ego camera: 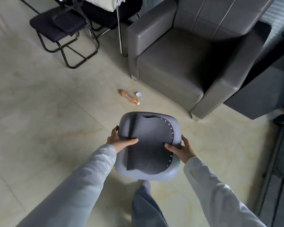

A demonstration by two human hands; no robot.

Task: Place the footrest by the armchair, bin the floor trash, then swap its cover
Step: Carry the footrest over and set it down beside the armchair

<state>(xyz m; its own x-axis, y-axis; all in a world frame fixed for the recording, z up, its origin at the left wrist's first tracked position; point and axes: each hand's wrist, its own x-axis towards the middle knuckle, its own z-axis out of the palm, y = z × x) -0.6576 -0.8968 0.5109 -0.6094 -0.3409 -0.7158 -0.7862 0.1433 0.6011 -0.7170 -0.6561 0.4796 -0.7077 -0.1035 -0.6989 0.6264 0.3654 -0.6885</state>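
Note:
I hold a rounded grey footrest off the floor in front of me, with a dark textured cover lying loosely on its top. My left hand grips its left edge, thumb on the cover. My right hand grips its right edge, thumb also on the cover. The grey leather armchair stands ahead to the right. On the pale tiled floor between us lie an orange plastic bottle and a small crumpled white scrap.
A black folding chair with a metal frame stands at the back left. A chrome pole rises beside the armchair's left arm. A dark unit sits to the armchair's right, and a dark metal stand runs along the right edge.

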